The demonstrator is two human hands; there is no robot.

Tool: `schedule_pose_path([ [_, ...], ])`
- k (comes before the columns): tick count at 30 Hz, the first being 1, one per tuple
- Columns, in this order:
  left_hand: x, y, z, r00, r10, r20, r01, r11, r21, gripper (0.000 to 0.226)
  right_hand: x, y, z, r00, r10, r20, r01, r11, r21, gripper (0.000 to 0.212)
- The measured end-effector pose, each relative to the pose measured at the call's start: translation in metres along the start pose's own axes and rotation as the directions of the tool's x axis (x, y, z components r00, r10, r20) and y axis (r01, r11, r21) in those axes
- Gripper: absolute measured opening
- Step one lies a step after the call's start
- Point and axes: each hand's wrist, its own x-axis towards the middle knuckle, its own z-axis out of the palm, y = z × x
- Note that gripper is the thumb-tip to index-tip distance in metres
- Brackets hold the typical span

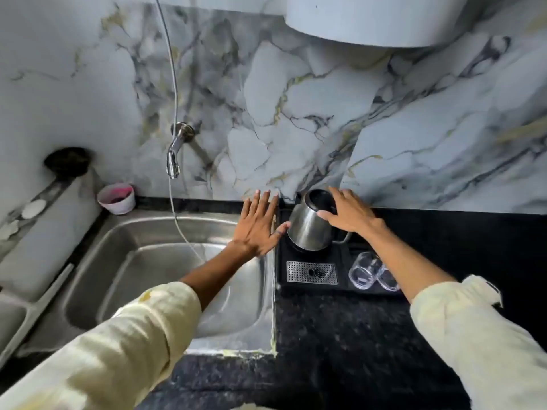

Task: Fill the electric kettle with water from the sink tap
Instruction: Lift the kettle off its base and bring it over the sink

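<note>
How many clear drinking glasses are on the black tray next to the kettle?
2. Both lie on their sides at the tray's front right corner: one glass nearer the kettle, the second glass touching it on the right, partly hidden by the right forearm.

Wall [310, 93]: white marble-pattern panels with grey and yellow veining, covering the full backsplash. A pale rounded fixture [376, 19] hangs at the upper right. Countertop [355, 335]: black speckled stone, meeting the wall in a straight line. A black tray [340, 287] with a perforated metal grate [312, 272] sits on it, holding 2 clear glasses [371, 275] lying on their sides. A pink-stained white cup [117, 198] stands at the wall. Lighting is cool and even.
</note>
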Motion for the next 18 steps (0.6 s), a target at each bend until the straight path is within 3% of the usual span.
schedule_pose_path([
  [5, -0.008, 0.005, 0.024, 0.998, -0.040, 0.051, 0.041, 0.999, -0.029, 0.084, 0.003, 0.040, 0.012, 0.982, 0.043, 0.185, -0.114, 0.911, 0.396, 0.078],
  [9, -0.025, -0.001, 0.037, 0.993, -0.054, 0.108, 0.063, 0.995, -0.083, 0.084, 0.015, 0.042, 0.024, 0.988, 0.098, 0.120, -0.153, 0.748, 0.646, 0.058],
  [14, -0.048, -0.014, 0.044, 0.980, -0.123, 0.157, 0.156, 0.962, -0.222, 0.091, 0.028, 0.015, 0.030, 0.998, 0.064, 0.003, -0.049, 0.721, 0.691, 0.041],
  [16, -0.055, -0.017, 0.047, 0.961, -0.181, 0.211, 0.249, 0.898, -0.362, 0.097, 0.024, 0.004, 0.030, 0.999, 0.032, -0.023, -0.006, 0.711, 0.704, 0.040],
  [18, -0.061, -0.023, 0.048, 0.915, -0.251, 0.315, 0.393, 0.729, -0.560, 0.111, 0.017, -0.009, 0.031, 0.999, 0.005, -0.032, 0.020, 0.672, 0.740, 0.043],
])
